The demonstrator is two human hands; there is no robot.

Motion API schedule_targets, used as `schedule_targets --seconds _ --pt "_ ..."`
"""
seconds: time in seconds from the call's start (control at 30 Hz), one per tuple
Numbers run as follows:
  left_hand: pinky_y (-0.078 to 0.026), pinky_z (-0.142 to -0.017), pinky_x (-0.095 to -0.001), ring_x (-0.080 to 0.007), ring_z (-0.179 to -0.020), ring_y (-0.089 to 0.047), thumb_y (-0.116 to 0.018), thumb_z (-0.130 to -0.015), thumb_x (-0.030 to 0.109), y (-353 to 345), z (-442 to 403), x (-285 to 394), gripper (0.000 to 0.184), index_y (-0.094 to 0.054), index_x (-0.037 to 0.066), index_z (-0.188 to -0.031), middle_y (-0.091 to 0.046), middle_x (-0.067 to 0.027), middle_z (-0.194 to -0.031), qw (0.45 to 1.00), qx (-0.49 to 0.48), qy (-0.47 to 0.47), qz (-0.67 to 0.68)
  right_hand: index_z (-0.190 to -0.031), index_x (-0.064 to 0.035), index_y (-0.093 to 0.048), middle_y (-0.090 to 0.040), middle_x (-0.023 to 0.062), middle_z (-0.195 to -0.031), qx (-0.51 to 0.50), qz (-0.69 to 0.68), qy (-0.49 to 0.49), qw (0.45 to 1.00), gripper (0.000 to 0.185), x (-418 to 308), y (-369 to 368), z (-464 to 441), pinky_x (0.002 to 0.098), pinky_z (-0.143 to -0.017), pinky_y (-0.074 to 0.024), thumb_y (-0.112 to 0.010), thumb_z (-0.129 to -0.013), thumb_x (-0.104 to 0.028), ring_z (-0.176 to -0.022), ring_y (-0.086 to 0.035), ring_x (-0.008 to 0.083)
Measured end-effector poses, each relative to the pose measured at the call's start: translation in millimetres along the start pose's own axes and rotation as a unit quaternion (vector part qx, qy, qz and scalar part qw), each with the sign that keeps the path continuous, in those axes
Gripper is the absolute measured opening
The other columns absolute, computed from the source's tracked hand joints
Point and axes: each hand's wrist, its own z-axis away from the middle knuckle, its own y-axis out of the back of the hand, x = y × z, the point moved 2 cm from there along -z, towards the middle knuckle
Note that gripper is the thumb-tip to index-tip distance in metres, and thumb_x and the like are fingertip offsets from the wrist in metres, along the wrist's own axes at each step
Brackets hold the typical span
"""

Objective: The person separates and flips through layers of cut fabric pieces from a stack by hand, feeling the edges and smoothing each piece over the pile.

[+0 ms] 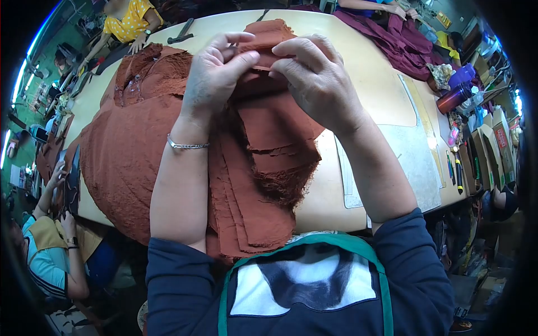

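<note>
In the head view, the rust-brown fabric (262,215) is lying in long, overlapping layers along the middle of the surface (319,215), its near end reaching the wearer's apron (336,239). A broad rust-brown fabric pile (131,140) is spreading to its left. The left hand (216,73) and right hand (322,78) are hovering above the far part of the layers, facing each other, fingers curling and thumbs standing narrowly off the forefingers; whether they are pinching a thread or a fold, I cannot tell.

The fabric is looking soft, limp and light per layer, likely heavier as a stack. Its ragged edges (286,187) are fraying, so they would probably shed threads if tugged; the flat, intact weave just inside them is offering the sounder hold, with several layers taken together against slipping.

A cardboard box (499,148) at the right is showing a red label (500,136), its lettering too small to read.
</note>
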Motion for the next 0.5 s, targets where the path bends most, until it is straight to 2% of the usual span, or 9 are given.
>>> schedule_targets --seconds 0.1,0.2,0.23,0.27,0.3,0.33,0.43,0.47,0.5 --pt "-0.048 -0.065 -0.02 -0.01 -0.077 -0.057 -0.058 -0.08 -0.001 9.9 -7.8 -3.5 0.018 -0.053 -0.001 -0.098 -0.061 -0.009 -0.087 0.985 0.136 -0.101 -0.008 -0.073 -0.0085 -0.058 -0.054 0.0033 -0.093 -0.039 -0.019 -0.031 0.999 0.013 -12.7 3.1 1.8 0.0336 -0.077 -0.043 -0.065 -0.063 -0.003 -0.091 -0.05 0.0239" --pt "-0.048 -0.072 -0.0248 -0.0134 -0.082 -0.056 -0.06 -0.078 -0.001 51.7 -16.3 1.0 0.018 -0.054 0.002 -0.095 -0.058 -0.0087 -0.088 0.92 0.353 -0.168 -0.023 -0.074 -0.0103 -0.059 -0.051 0.0017 -0.096 -0.112 -0.097 -0.027 0.989 0.01 -34.6 14.7 14.8 0.0341 -0.08 -0.0397 -0.062 -0.068 -0.017 -0.097 -0.046 0.0207" --pt "-0.048 -0.074 -0.0256 -0.0145 -0.083 -0.056 -0.061 -0.078 -0.001 62.8 -16.1 0.8 0.019 -0.053 0.002 -0.095 -0.057 -0.0093 -0.091 0.906 0.381 -0.181 0.039 -0.076 -0.0111 -0.058 -0.05 0.0033 -0.099 -0.146 -0.129 -0.016 0.981 0.013 -42.2 19.3 19.7 0.0346 -0.082 -0.0394 -0.064 -0.067 -0.018 -0.098 -0.045 0.0227" --pt "-0.048 -0.076 -0.0265 -0.0157 -0.084 -0.056 -0.061 -0.078 -0.001 72.0 -15.4 -0.3 0.021 -0.052 0.002 -0.096 -0.057 -0.0098 -0.094 0.888 0.406 -0.192 0.102 -0.076 -0.0117 -0.057 -0.05 0.004 -0.1 -0.153 -0.164 -0.03 0.974 0.014 -51.6 23.2 22.4 0.0366 -0.082 -0.04 -0.065 -0.068 -0.019 -0.098 -0.045 0.0236" --pt "-0.049 -0.079 -0.0315 -0.0179 -0.09 -0.056 -0.059 -0.08 0.002 75.9 -15.8 -3.0 0.018 -0.053 0.005 -0.097 -0.058 -0.0085 -0.096 0.887 0.412 -0.16 0.131 -0.078 -0.0114 -0.058 -0.05 0.0048 -0.102 -0.154 -0.185 -0.039 0.97 0.017 -52.2 23.7 25.5 0.0375 -0.082 -0.0404 -0.067 -0.068 -0.021 -0.099 -0.045 0.0244" --pt "-0.049 -0.079 -0.0309 -0.0178 -0.09 -0.056 -0.059 -0.08 0.002 74.8 -15.4 -6.5 0.02 -0.052 0.004 -0.098 -0.057 -0.0091 -0.097 0.89 0.406 -0.158 0.132 -0.08 -0.0112 -0.058 -0.05 0.0057 -0.104 -0.156 -0.205 -0.049 0.965 0.02 -51.9 24.8 28.7 0.0384 -0.082 -0.0408 -0.068 -0.068 -0.024 -0.1 -0.045 0.0253" --pt "-0.049 -0.079 -0.0297 -0.0174 -0.09 -0.056 -0.06 -0.079 0.001 69.7 -18.6 -9.1 0.024 -0.05 0.003 -0.101 -0.056 -0.0101 -0.098 0.896 0.389 -0.16 0.138 -0.092 -0.01 -0.061 -0.049 0.0101 -0.111 -0.066 -0.238 -0.091 0.965 0.042 -33.5 23.4 27.8 0.0382 -0.082 -0.0417 -0.074 -0.063 -0.037 -0.101 -0.046 0.0292" --pt "-0.048 -0.08 -0.0297 -0.0174 -0.09 -0.056 -0.06 -0.08 0.001 68.2 -17.9 -8.3 0.023 -0.05 0.003 -0.1 -0.056 -0.0101 -0.098 0.898 0.385 -0.161 0.142 -0.098 -0.0081 -0.059 -0.049 0.0135 -0.108 -0.026 -0.237 -0.138 0.961 0.046 -22.9 17.8 31.5 0.0367 -0.082 -0.0417 -0.072 -0.066 -0.039 -0.1 -0.047 0.0291" --pt "-0.048 -0.08 -0.0297 -0.0174 -0.09 -0.056 -0.059 -0.08 0.002 65.8 -17.2 -7.5 0.022 -0.05 0.003 -0.1 -0.056 -0.0101 -0.099 0.899 0.38 -0.161 0.146 -0.102 -0.006 -0.057 -0.052 0.0134 -0.1 0.006 -0.2 -0.228 0.953 0.048 -5.8 3.7 37.1 0.035 -0.079 -0.0431 -0.071 -0.069 -0.037 -0.094 -0.05 0.0273"
